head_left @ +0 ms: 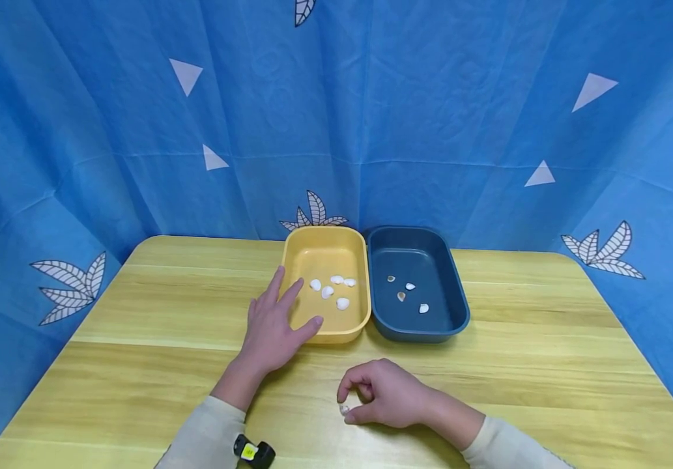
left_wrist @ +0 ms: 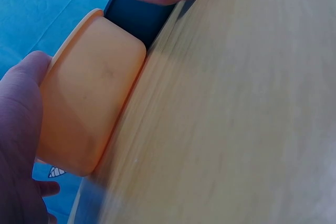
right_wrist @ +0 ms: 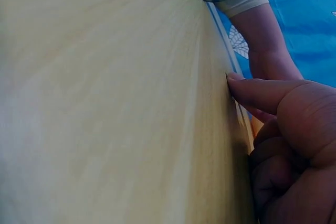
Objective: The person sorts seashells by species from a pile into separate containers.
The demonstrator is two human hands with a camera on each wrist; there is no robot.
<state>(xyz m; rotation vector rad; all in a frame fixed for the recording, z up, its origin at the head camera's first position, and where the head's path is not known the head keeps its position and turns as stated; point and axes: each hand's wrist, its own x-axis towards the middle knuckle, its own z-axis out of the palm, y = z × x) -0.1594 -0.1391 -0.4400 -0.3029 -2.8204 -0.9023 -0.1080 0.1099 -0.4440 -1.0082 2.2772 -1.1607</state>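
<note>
In the head view my right hand (head_left: pixel 391 394) pinches a small whitish, speckled shell (head_left: pixel 344 410) between thumb and forefinger, low over the front of the wooden table. My left hand (head_left: pixel 274 329) lies with fingers spread at the near left corner of the yellow tray (head_left: pixel 368 286), its thumb right at the rim. Inside that tray are several white shells (head_left: pixel 343 303). Close beside it on the right, the dark blue tray (head_left: pixel 459 293) holds several small shells (head_left: pixel 424 308), some brownish. From the right wrist view, my right fingers hide the pinched shell.
The wooden table (head_left: pixel 547 339) extends widely on both sides of the trays. A blue patterned curtain (head_left: pixel 430 117) hangs close behind the table and at its sides. A black device with a yellow label (head_left: pixel 254 451) sits at my left wrist.
</note>
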